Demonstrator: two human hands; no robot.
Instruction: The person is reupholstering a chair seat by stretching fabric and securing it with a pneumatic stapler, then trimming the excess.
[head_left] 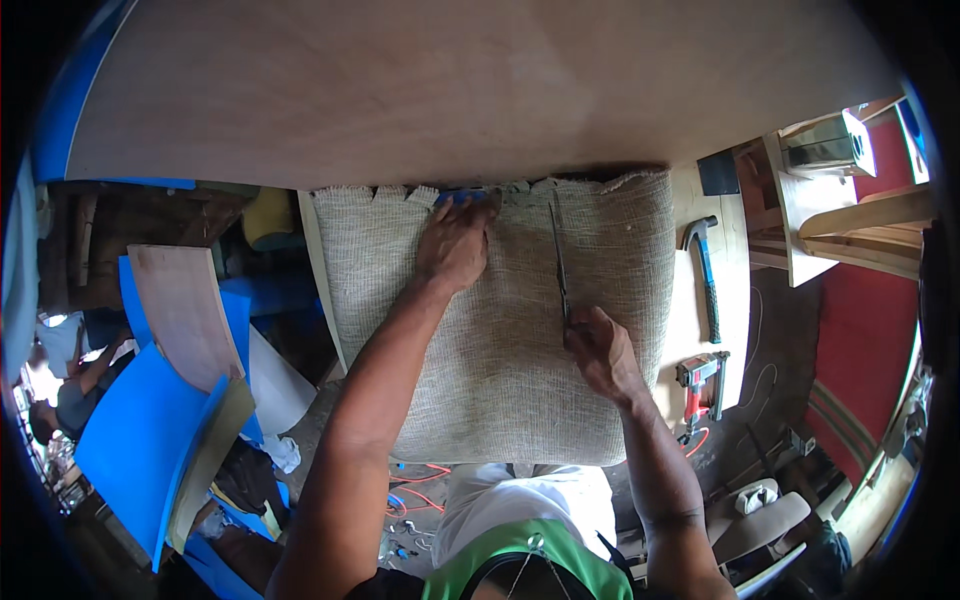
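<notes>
A piece of coarse beige burlap cloth [500, 340] lies spread flat on the counter, roughly square, its weave showing as fine lines. Its far edge is ragged and scalloped and tucks under a large curved plywood panel [450, 80]; its near edge hangs rounded toward the person. A long, thin dark blade [558, 255] lies on the cloth right of its middle, pointing away, its near end in the right hand [600, 350]

— How was the light?
— Soft daylight, even across the woven cloth [500, 330], with a pale sheen on the plywood sheet [450, 80].
— And the edges?
— Black corners, bent lines; the left rim was washed out and blurry.
</notes>
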